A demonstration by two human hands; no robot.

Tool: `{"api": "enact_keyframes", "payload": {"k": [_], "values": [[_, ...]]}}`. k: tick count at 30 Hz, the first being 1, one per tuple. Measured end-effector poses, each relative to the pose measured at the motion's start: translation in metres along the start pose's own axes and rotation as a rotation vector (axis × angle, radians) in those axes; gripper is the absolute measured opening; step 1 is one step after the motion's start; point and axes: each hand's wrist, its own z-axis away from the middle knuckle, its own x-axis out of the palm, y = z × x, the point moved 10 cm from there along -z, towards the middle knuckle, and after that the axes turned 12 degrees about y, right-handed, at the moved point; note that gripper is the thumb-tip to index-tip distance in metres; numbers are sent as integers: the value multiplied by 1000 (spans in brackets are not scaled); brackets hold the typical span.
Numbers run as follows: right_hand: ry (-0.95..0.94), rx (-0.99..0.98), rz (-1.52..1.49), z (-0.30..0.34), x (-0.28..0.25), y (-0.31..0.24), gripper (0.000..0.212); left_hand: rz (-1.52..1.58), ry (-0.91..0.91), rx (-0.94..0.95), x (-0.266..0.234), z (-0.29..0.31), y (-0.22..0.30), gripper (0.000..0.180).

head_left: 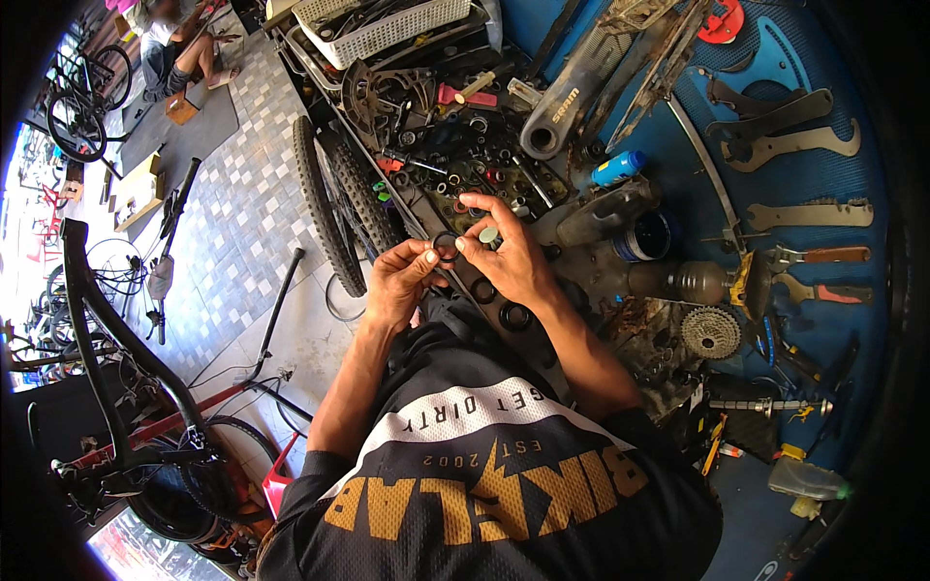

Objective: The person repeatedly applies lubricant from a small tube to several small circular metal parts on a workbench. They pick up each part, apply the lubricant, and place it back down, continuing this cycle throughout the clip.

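Between the fingertips of both hands, in front of my chest, is a thin black ring (445, 239). My left hand (395, 284) pinches its left side with thumb and forefinger. From the right, my right hand (511, 259) grips the ring with bent fingers, one finger sticking up. A pale green round piece (488, 235) shows against that hand's fingers; whether it is worn or held I cannot tell. Just below the hands, a black ring (482, 290) and a thicker black ring (515, 316) lie at the bench's near edge.
Small metal parts crowd the bench beyond my hands, near a crank arm (548, 130) and a white basket (373, 34). Wrenches (796, 147) hang on the blue board at right, above a cassette (712, 332). Tyres (354, 189) stand along the bench. A person (179, 48) sits far left.
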Motion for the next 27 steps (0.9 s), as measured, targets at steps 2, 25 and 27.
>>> {"api": "enact_keyframes", "payload": {"k": [2,25,27], "values": [[-13,-8,117,0,1,2,46,-18,6,5,0,0,1,18],[-126,59,203,-5,9,2,23,-84,4,33,10,6,13,18],[-120,16,230,-6,10,-5,22,-88,16,34,10,7,14,19]]}}
